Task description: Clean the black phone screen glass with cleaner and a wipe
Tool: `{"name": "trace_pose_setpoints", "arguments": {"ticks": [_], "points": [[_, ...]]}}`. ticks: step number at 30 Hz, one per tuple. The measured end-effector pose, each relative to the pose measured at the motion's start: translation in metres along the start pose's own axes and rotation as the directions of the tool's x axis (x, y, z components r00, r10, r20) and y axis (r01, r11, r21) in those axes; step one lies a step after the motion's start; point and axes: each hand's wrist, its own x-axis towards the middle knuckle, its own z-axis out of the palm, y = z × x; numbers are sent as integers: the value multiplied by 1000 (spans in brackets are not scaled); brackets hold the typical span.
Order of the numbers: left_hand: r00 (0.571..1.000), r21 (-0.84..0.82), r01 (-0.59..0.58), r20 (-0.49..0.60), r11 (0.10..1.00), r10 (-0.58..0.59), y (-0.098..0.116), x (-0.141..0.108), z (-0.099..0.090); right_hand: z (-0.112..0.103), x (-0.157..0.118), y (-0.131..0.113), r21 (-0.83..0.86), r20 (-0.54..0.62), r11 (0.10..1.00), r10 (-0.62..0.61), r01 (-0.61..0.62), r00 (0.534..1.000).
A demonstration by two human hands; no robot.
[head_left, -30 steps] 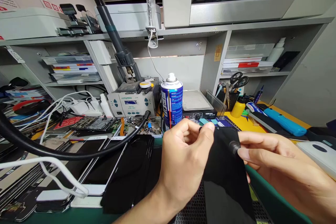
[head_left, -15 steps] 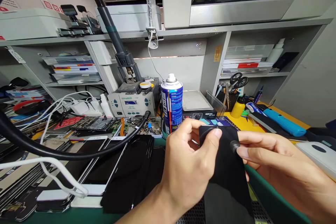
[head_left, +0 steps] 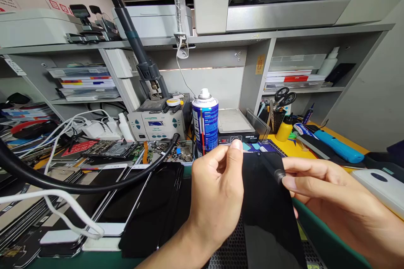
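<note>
A thin black glossy phone screen (head_left: 268, 201) is tilted up at the lower right of centre. My right hand (head_left: 328, 193) grips its right edge between thumb and fingers, the thumb on the front face. Beside the screen's upper left edge is my left hand (head_left: 221, 193), closed in a pinch with the thumb pointing up; what it pinches, if anything, is hidden. A small round camera hole shows near the screen's top edge. Beneath the screen lies a black perforated mat (head_left: 229, 243).
Several phone screens (head_left: 158, 206) lie on the left. A black hose (head_left: 104, 187) arches over them. Behind stand a blue spray can (head_left: 205, 124), a rework station (head_left: 156, 124) and a heating plate (head_left: 235, 122). A yellow bottle (head_left: 284, 129) and blue tool (head_left: 339, 147) are right.
My left thumb has come off the screen's top left face, and that hand has moved slightly left. The camera view has shifted a little. My right hand still holds the screen.
</note>
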Motion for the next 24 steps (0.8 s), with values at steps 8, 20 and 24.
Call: {"name": "trace_pose_setpoints", "arguments": {"ticks": [8,20,24], "points": [[1000,-15,20,4,1000,-20,0,1,0,3,1,-2,12,27,1000,16,-16,1000],[971,-211,236,80,948,-224,2,-4,-3,6,1,-5,-15,35,1000,-4,4,999],[969,-206,245,85,947,-233,0,-3,-3,6,0,-6,-14,91,999,-33,34,995]]}}
